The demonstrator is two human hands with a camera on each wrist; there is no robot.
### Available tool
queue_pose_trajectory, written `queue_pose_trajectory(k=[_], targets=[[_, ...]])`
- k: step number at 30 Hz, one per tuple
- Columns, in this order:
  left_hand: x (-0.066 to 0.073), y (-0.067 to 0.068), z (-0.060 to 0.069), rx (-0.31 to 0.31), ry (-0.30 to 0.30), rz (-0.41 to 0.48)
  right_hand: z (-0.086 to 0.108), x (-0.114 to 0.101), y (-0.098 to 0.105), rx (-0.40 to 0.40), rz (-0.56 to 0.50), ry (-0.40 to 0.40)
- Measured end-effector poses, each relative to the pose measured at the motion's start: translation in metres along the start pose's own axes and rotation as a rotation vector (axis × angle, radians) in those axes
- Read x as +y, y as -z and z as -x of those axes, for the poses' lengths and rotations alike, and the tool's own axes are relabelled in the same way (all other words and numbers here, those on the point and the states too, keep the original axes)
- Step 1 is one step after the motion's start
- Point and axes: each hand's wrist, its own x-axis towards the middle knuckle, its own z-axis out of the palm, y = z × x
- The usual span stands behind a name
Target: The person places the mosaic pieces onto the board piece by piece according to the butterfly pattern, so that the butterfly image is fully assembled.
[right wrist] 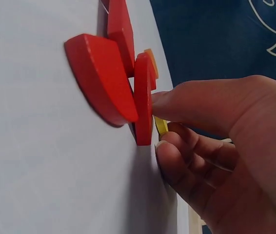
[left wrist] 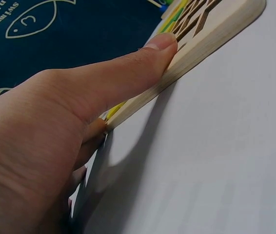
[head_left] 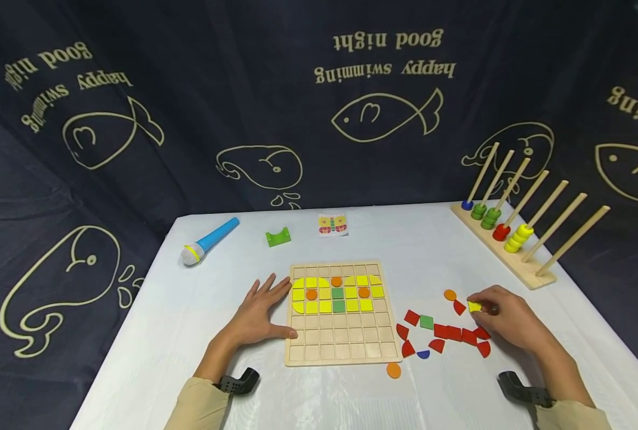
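A wooden grid board (head_left: pixel 342 337) lies on the table, its upper cells filled with yellow tiles, orange discs and a column of green squares. My left hand (head_left: pixel 256 312) rests at the board's left side with its fingers spread. The left wrist view shows its thumb (left wrist: pixel 128 80) lying on the board's rim (left wrist: pixel 196 61). On the right, my right hand (head_left: pixel 506 316) pinches a yellow tile (head_left: pixel 474 306) between thumb and fingers. In the right wrist view, red pieces (right wrist: pixel 101 78) lie right beside that thumb; the yellow tile (right wrist: pixel 162 126) is partly hidden by the fingers.
Loose red pieces (head_left: pixel 454 334), a green square (head_left: pixel 427 322), a blue half-disc (head_left: pixel 423 355) and orange discs (head_left: pixel 394 370) lie right of the board. Behind stand a bead rack (head_left: pixel 530 272), a butterfly card (head_left: pixel 332 225), a green block (head_left: pixel 279 237) and a toy microphone (head_left: pixel 211 240).
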Motion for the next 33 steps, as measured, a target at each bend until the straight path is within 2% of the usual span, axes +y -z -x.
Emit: queue_pose_trajectory(k=[7, 11, 17, 24, 28, 33], targets=[[-0.003, -0.002, 0.0, -0.004, 0.006, 0.002, -0.004, -0.005, -0.002, 0.003, -0.014, 0.001], [-0.002, -0.002, 0.0, 0.003, 0.002, 0.006, -0.008, -0.013, -0.003, 0.024, -0.031, 0.042], [-0.001, -0.002, 0.0, 0.027, -0.016, 0.01, -0.018, -0.031, -0.01, 0.031, -0.046, 0.119], [-0.002, -0.002, 0.001, 0.004, 0.011, -0.009, -0.028, -0.052, -0.027, 0.005, -0.037, 0.153], [-0.002, -0.002, 0.0, 0.0, 0.001, -0.003, -0.032, -0.068, -0.035, -0.003, -0.039, 0.161], [-0.001, -0.002, -0.001, 0.005, 0.003, -0.004, -0.038, -0.087, -0.044, -0.016, -0.04, 0.221]])
